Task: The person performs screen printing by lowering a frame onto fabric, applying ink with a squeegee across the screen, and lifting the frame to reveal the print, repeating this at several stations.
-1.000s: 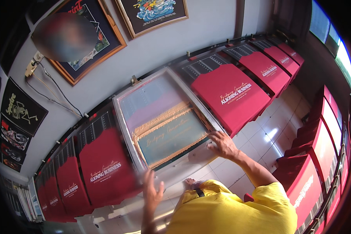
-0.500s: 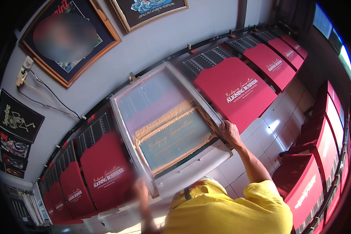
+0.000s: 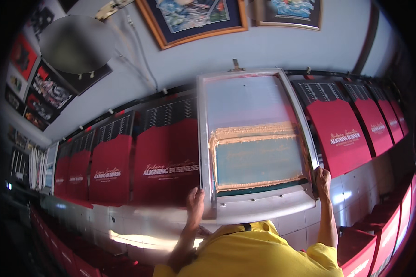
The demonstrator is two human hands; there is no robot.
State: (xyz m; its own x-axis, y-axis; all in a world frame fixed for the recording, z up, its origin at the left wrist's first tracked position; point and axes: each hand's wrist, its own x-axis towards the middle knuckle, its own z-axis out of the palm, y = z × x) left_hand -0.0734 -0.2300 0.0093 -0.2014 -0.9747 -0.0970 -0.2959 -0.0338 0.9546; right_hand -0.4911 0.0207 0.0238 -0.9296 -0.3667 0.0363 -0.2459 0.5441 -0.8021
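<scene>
A screen-printing frame (image 3: 203, 138) stands in front of me, its pale mesh see-through at the far end. Tan ink (image 3: 254, 131) lies in thick ridges around a teal stencil area (image 3: 259, 159) on the mesh. A white panel with small screws (image 3: 263, 210) spans the frame's near end. My left hand (image 3: 195, 204) is closed at the frame's near left edge. My right hand (image 3: 323, 180) grips the right rail near its front corner. Beneath and beside the frame are red shirt pieces with tan and white print, such as the red cloth (image 3: 164, 175) on the left.
More red printed pieces lie on dark boards in a row, left (image 3: 111, 173) and right (image 3: 342, 138). Racks of red cloth (image 3: 363, 249) stand at the lower right. A dark rail with a metal clamp (image 3: 236, 65) runs along the wall. Framed pictures (image 3: 194, 27) hang above.
The view has swung left. The screen frame now sits one board over to the right of a printed piece. My left hand has come onto the frame; my right hand stays on its rail.
</scene>
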